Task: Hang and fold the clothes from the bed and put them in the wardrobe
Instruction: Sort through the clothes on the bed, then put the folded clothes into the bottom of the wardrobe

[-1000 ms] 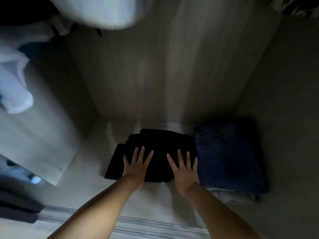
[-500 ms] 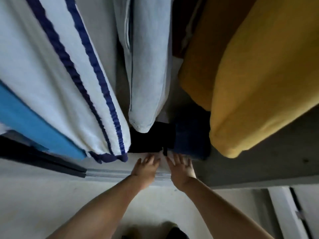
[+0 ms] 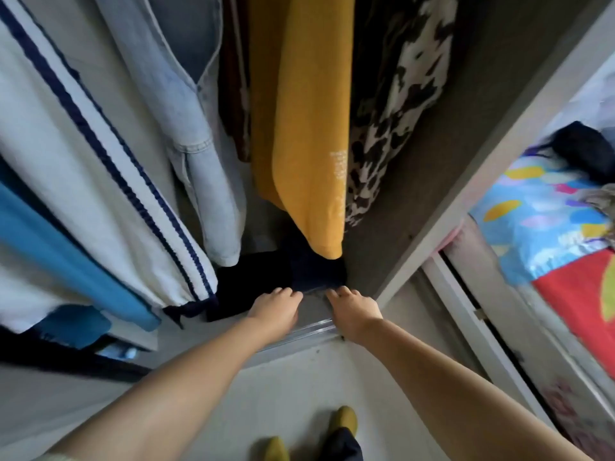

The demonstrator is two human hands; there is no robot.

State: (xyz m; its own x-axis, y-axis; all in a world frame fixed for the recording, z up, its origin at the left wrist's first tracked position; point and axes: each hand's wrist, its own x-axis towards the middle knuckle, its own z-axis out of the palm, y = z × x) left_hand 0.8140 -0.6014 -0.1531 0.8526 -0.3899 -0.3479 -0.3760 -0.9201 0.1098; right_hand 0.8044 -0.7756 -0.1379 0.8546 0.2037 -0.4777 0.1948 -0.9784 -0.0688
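Observation:
A folded black garment lies on the wardrobe floor, with a folded dark blue garment beside it on the right. My left hand hovers at the front edge of the black garment, fingers loosely bent and holding nothing. Just in front of the blue garment, my right hand is also empty with relaxed fingers. Above the folded pile hang a white jacket with navy stripes, a pale denim piece, a yellow top and a black-and-white patterned piece.
The wardrobe's sliding-door track runs under my wrists. A grey side panel closes the wardrobe on the right. Beyond it, a bed with a colourful cover carries a dark garment. My feet in yellow slippers stand on the pale floor.
My hands have lifted off the folded black garment and drawn back to the wardrobe's front edge. The view has risen out of the wardrobe, so the hanging clothes and the bed now show.

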